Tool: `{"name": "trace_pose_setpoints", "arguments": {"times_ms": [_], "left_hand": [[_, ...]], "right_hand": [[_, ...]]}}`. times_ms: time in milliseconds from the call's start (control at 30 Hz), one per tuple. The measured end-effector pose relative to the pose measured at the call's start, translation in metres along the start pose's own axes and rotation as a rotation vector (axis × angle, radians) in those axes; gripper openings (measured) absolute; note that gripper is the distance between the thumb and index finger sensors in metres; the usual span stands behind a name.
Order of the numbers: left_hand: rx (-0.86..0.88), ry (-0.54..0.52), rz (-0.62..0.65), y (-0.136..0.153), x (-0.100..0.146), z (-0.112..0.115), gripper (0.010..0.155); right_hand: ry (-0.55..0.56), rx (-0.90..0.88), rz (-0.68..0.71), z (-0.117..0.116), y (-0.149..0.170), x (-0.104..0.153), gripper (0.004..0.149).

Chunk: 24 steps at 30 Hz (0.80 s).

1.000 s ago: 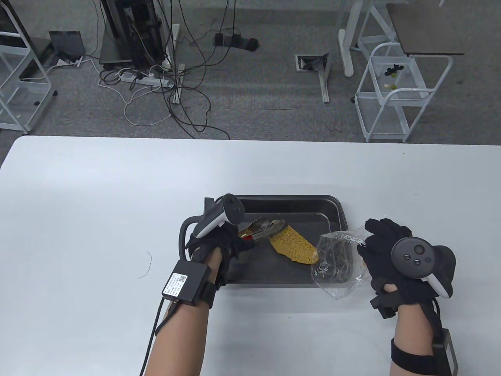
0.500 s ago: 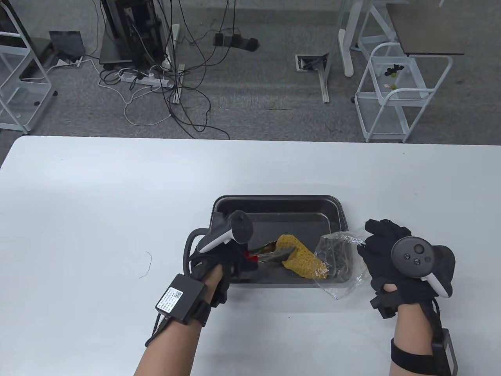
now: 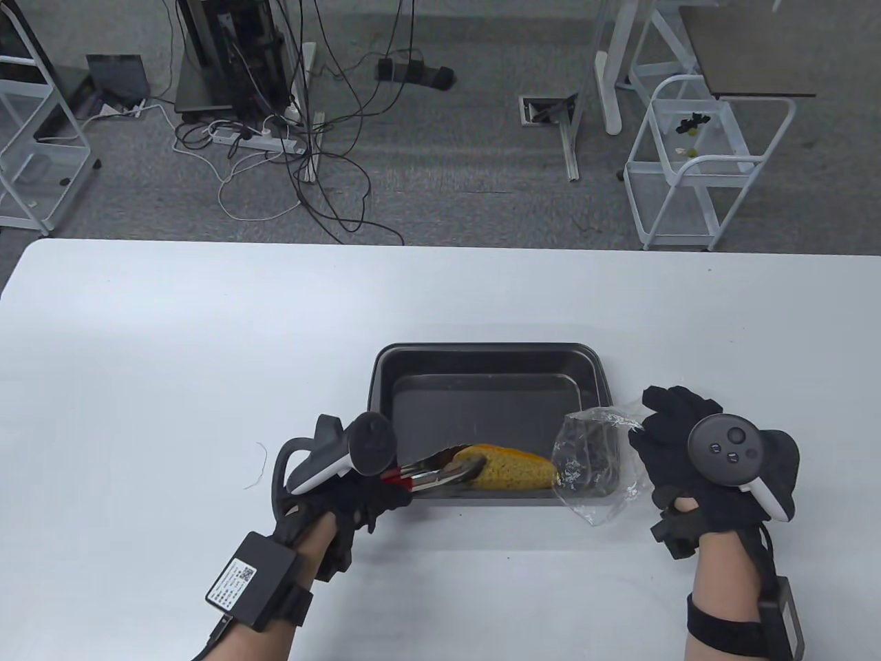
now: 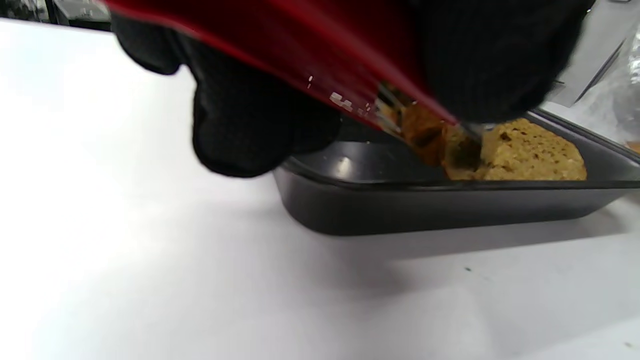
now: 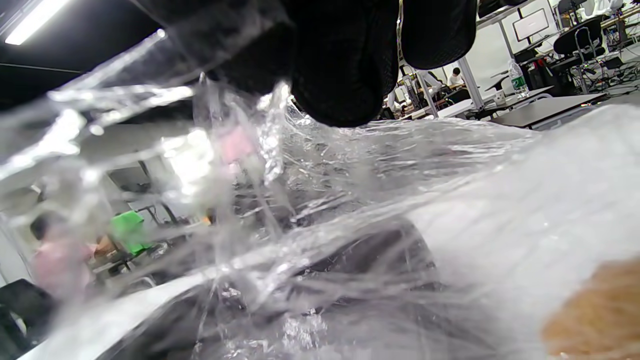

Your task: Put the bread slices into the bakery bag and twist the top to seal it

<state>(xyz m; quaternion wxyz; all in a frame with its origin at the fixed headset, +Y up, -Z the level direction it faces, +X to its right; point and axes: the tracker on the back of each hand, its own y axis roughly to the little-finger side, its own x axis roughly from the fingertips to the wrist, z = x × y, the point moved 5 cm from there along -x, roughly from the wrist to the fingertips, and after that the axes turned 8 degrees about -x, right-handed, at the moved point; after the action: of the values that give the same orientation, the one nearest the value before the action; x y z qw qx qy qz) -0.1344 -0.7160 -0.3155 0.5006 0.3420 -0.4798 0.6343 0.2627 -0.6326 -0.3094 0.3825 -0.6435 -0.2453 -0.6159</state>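
A yellow-brown bread slice [image 3: 513,470] hangs edge-on over the front of the black baking tray [image 3: 489,358], clamped in metal tongs [image 3: 440,474] with red handles. My left hand [image 3: 358,492] grips those tongs just left of the tray; the left wrist view shows the bread slice [image 4: 530,152] above the tray's rim [image 4: 450,187]. My right hand [image 3: 671,430] holds a clear plastic bakery bag [image 3: 592,468] at the tray's right end, its mouth facing the bread. The crinkled bag [image 5: 320,215] fills the right wrist view, with a brown bread-coloured patch [image 5: 595,310] at the lower right.
The white table [image 3: 172,344] stretches around the tray. A thin loose thread [image 3: 260,463] lies on it left of my left hand. Beyond the far edge are floor cables, a white wire cart [image 3: 702,165] and desk legs.
My left hand has drawn back toward the near left, and the tongs have turned the bread from lying flat in the tray to edge-on at the bag's mouth. The right hand and bag stayed put.
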Motion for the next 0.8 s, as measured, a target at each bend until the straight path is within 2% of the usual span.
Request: {"name": "trace_pose_setpoints", "arguments": {"times_ms": [100,200,233,400,433,533,633,700,800], "left_hand": [[-0.07,-0.087,-0.017,0.003,0.013,-0.002,0.071],[-0.183,-0.186,-0.086,0.008,0.028,-0.004,0.072],[-0.217,-0.252,-0.116,0.011,0.035,-0.006,0.072],[-0.241,-0.327,-0.221,0.023,0.053,-0.007,0.072],[-0.266,-0.379,-0.228,0.023,0.058,-0.008,0.072],[-0.302,-0.42,-0.247,0.023,0.066,-0.007,0.072],[-0.306,-0.389,-0.22,0.023,0.069,-0.003,0.073],[-0.301,-0.408,-0.219,0.022,0.073,-0.005,0.072],[-0.274,-0.45,-0.202,0.017,0.081,-0.012,0.072]], "right_hand": [[0.005,0.002,-0.005,0.001,0.001,0.0,0.044],[0.012,0.019,-0.011,0.0,0.001,0.0,0.044],[0.022,0.034,-0.017,-0.001,0.001,-0.001,0.044],[0.074,0.089,-0.042,-0.003,0.003,-0.003,0.043],[0.085,0.09,-0.053,-0.004,0.005,-0.004,0.043],[0.107,0.109,-0.073,-0.007,0.007,-0.005,0.043],[0.15,0.136,-0.076,-0.008,0.007,-0.005,0.043],[0.2,0.114,-0.074,-0.007,0.007,-0.004,0.043],[0.218,0.128,-0.074,-0.008,0.006,-0.004,0.043]]}}
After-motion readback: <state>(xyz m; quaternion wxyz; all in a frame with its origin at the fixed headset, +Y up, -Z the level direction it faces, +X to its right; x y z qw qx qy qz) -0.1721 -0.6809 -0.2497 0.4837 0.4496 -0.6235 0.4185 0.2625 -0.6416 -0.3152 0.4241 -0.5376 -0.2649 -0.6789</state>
